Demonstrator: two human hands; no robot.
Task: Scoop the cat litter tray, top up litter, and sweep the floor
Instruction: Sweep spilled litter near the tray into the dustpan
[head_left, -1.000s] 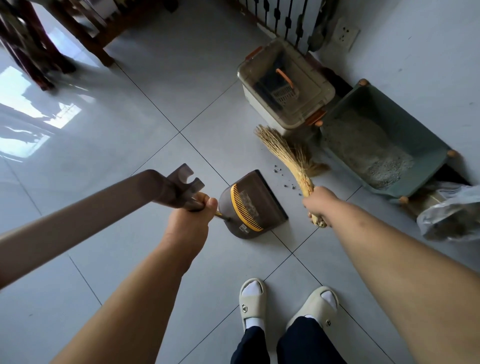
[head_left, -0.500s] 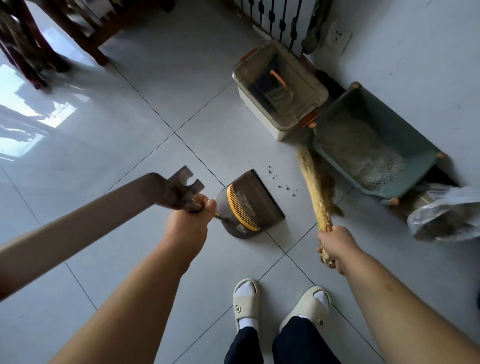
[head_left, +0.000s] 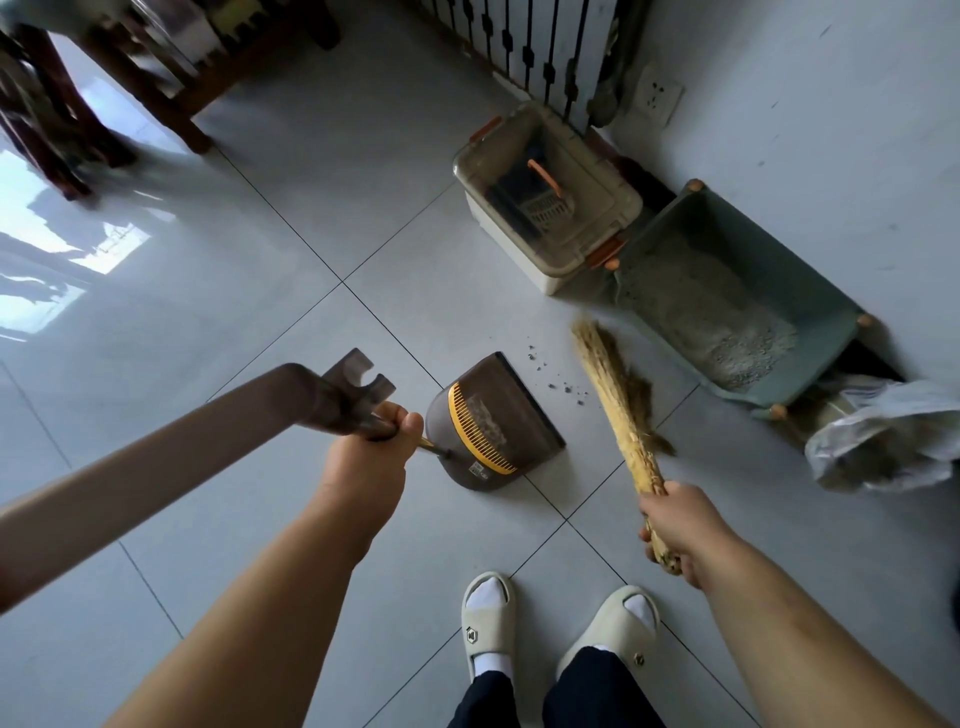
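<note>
One pale grey tiled floor (head_left: 260, 234) fills most of the frame, and one white wall (head_left: 831, 104) takes the upper right corner. Against that wall, at the right of the frame, stands one green rectangular plastic litter tray (head_left: 769, 249) with four small wooden knobs at its corners. Grey litter (head_left: 727, 322) is heaped toward its lower right end. Touching its upper left corner is one translucent lidded storage box (head_left: 511, 241) with two orange latches, and one scoop with an orange handle (head_left: 545, 200) shows through the lid. One crumpled clear plastic bag (head_left: 893, 441) lies at the right edge, below the tray. In the centre sits one brown plastic dustpan with a yellow comb (head_left: 498, 415), its open lip toward the upper right. Its long brown handle with a forked clip (head_left: 156, 457) runs off to the left edge. The left hand (head_left: 363, 462) is curled tightly round the thin stem just below that clip. One straw hand broom (head_left: 608, 384) slants to the right of the dustpan, bristles pointing up-frame beside the tray's near edge. The right hand (head_left: 675, 525) is wrapped in a fist round its bound grip. Two beige slippers, the left one (head_left: 488, 618) and the right one (head_left: 613, 634), stand at the bottom centre over white socks. One white wall socket (head_left: 657, 96) sits at the top right. A loose scatter of dark litter grains (head_left: 561, 384), too many and too small to count, lies between the dustpan's lip and the broom.
</note>
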